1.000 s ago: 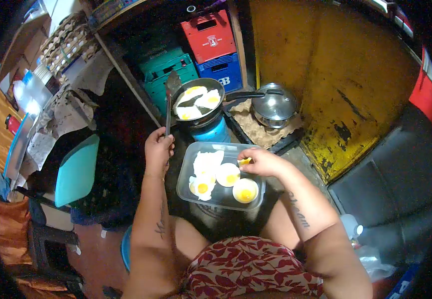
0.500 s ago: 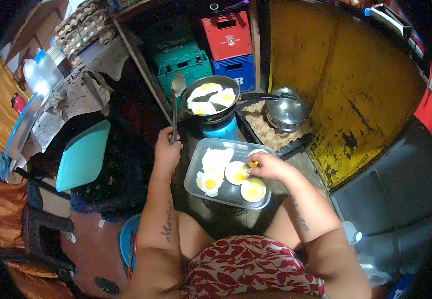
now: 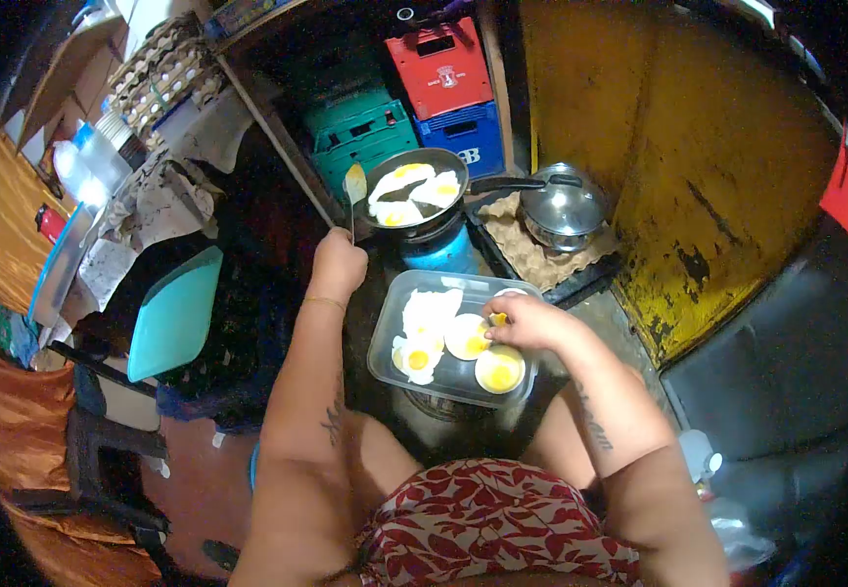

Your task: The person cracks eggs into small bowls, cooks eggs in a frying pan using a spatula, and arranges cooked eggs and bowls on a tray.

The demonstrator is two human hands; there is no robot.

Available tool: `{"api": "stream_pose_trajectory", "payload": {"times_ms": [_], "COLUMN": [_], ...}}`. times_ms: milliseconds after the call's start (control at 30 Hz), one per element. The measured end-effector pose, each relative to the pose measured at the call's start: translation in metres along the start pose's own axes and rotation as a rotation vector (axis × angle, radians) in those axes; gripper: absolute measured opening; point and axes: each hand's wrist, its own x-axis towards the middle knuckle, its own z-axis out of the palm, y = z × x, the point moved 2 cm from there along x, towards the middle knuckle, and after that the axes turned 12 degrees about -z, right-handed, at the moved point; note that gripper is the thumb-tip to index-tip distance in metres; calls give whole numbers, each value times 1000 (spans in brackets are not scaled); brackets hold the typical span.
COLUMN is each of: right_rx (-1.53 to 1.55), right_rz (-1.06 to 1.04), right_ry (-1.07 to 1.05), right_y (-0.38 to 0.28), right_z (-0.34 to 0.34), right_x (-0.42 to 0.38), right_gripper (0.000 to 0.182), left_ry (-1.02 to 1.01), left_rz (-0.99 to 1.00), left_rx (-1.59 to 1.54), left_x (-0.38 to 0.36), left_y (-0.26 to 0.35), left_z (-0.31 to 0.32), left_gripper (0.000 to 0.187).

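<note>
My left hand [image 3: 340, 262] is closed round the handle of a spoon [image 3: 355, 184], whose bowl points up beside the frying pan. Several fried eggs [image 3: 406, 180] lie in the black pan [image 3: 465, 186] on a blue burner [image 3: 443, 250]. In front of me a clear plastic container [image 3: 381, 364] holds fried eggs [image 3: 418, 360] on its left side and small white bowls with raw egg [image 3: 499, 370] on its right. My right hand [image 3: 514, 321] reaches into the container, its fingers bent at the bowls; what they grip, if anything, is partly hidden.
A lidded pot [image 3: 563, 207] stands on a cardboard tray [image 3: 588, 256] right of the pan. Behind are red [image 3: 438, 73], blue [image 3: 463, 142] and green crates [image 3: 365, 137]. Egg trays [image 3: 164, 73] and a teal lid [image 3: 175, 315] are on the left, a yellow panel [image 3: 678, 176] on the right.
The spoon has turned in my left hand, its bowl now showing yellow, and that hand sits slightly higher. My right hand stays over the bowls. The view has shifted a little.
</note>
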Motion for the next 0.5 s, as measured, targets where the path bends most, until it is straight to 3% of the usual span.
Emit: {"api": "stream_pose_trajectory", "payload": {"times_ms": [33, 100, 167, 233, 367, 500], "right_rx": [6, 14, 13, 26, 39, 11], "right_rz": [-3, -2, 3, 9, -17, -34], "right_ry": [1, 9, -12, -12, 1, 11], "right_y": [1, 2, 0, 0, 8, 10], "right_z": [-1, -4, -8, -10, -10, -13], "right_x": [-2, -6, -10, -13, -14, -18], "right_gripper": [45, 45, 46, 46, 46, 46], "left_ry": [-3, -184, -210, -325, -361, -291], "left_rz": [5, -245, -198, -304, -367, -262], "left_rx": [5, -244, -185, -496, -844, -783], "left_x": [-1, -12, -1, 2, 1, -13], "left_y": [6, 24, 20, 21, 34, 45], "left_z": [-2, -13, -8, -5, -1, 6], "left_gripper": [31, 22, 25, 20, 15, 19]}}
